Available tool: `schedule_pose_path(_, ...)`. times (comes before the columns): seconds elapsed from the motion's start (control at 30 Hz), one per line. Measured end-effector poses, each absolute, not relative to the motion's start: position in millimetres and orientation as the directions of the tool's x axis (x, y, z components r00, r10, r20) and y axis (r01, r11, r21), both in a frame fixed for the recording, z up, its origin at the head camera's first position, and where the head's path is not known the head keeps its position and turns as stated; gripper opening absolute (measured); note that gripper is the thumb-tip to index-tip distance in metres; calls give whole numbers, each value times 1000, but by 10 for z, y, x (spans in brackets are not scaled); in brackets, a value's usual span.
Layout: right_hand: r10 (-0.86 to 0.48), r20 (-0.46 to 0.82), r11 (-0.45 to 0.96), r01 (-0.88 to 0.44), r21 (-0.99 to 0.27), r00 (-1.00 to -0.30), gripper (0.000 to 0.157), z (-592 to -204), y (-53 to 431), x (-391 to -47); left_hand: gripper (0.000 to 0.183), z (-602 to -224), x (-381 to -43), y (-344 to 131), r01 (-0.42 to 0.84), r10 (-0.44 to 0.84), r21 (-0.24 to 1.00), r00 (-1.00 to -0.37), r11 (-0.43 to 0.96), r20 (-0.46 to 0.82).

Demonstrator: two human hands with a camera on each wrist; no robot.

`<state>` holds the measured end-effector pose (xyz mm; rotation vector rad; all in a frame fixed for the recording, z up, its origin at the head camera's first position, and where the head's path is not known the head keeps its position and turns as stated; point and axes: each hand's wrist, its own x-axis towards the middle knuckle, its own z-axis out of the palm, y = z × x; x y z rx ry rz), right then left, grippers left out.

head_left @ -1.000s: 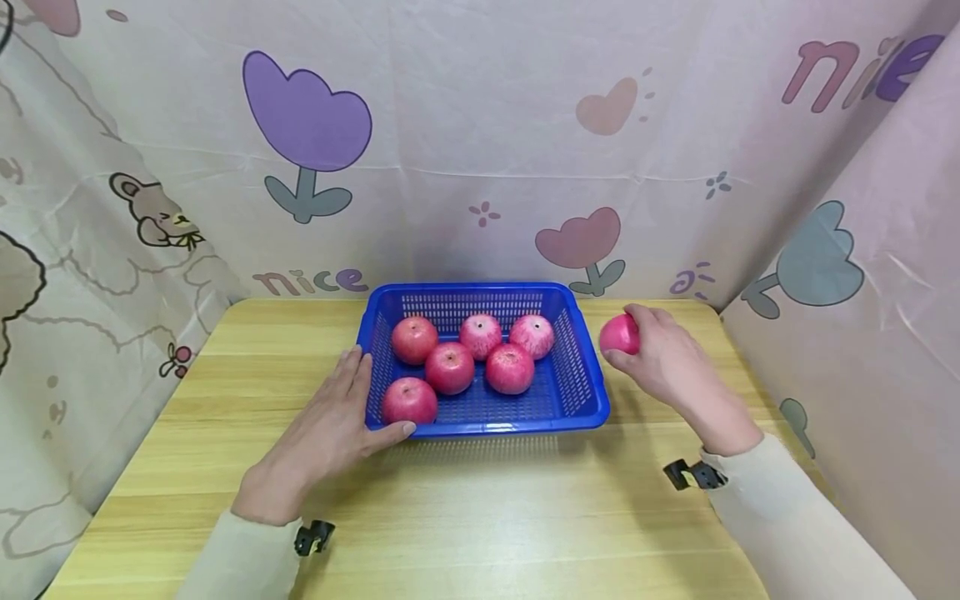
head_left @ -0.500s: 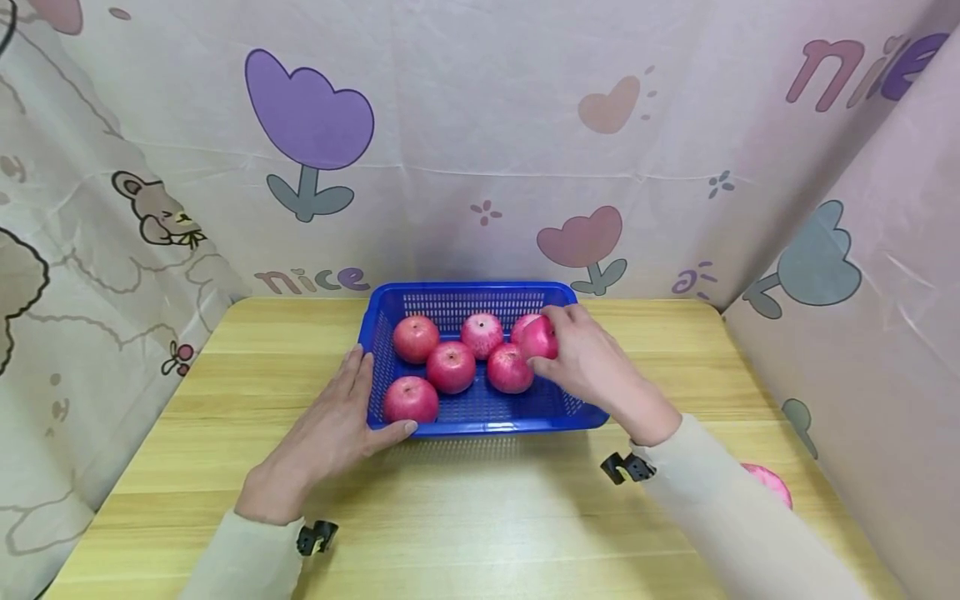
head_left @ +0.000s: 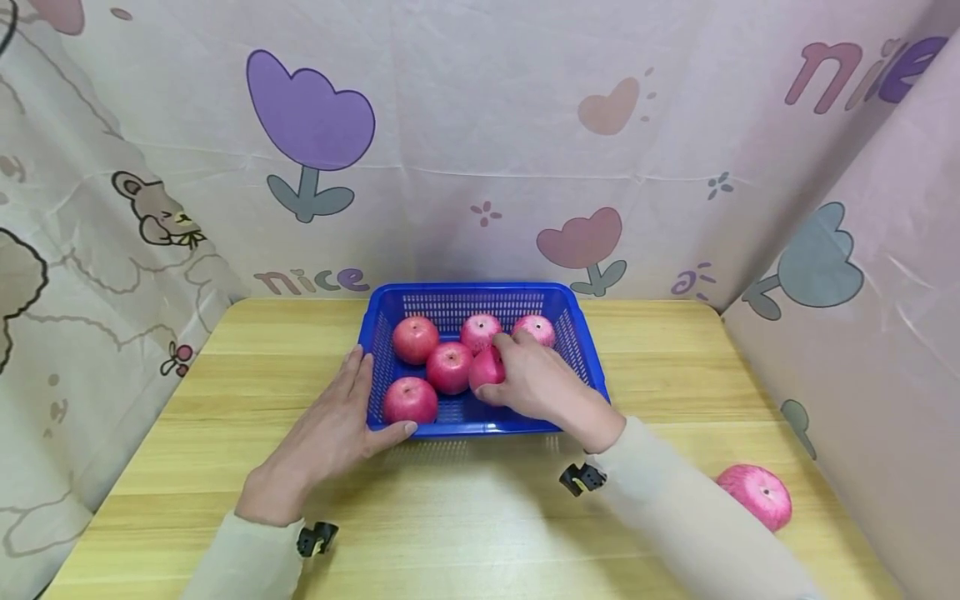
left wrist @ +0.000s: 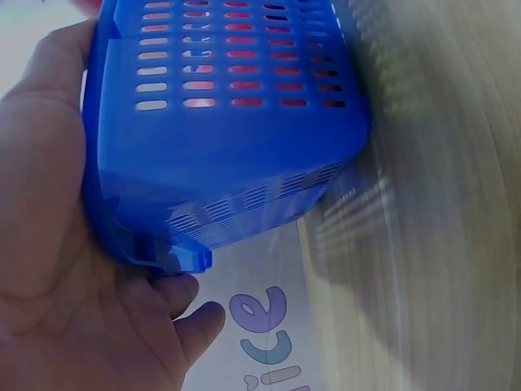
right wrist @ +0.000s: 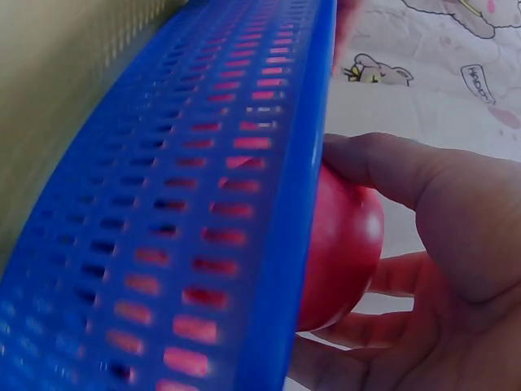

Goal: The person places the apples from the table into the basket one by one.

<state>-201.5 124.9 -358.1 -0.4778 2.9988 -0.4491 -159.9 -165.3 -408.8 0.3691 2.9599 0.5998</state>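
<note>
A blue perforated plastic basket on the table holds several red apples. At its front left corner my left hand rests on the rim, fingers straight along the left side and thumb over the front edge. My right hand reaches over the front rim and grips a red apple low in the basket. The right wrist view shows this apple between thumb and fingers behind the basket wall. Beside it are an apple to the left and another behind the hand. The front right inside is hidden by the hand.
One more apple lies on the wooden table at the right, partly behind the right sleeve. A printed cloth hangs behind the table and along both sides.
My right hand has carried its apple leftward from the table's right side over the rim and down into the basket. The apple at the right has come into view. My left hand stays put.
</note>
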Motion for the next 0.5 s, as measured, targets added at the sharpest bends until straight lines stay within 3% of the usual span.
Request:
schedule_pose_path(0.27,-345,-106,912,-306,-272,-933,79,-3623,1072,-2042,135,-4089,-1603,-1660,220,259,394,-965,892,-47)
schedule_pose_path(0.5,-339,-148,934,-314,-173,-929,86,-3699,957,-2076,135,-4085,-1603,-1663,222,261,394,-964,892,-47)
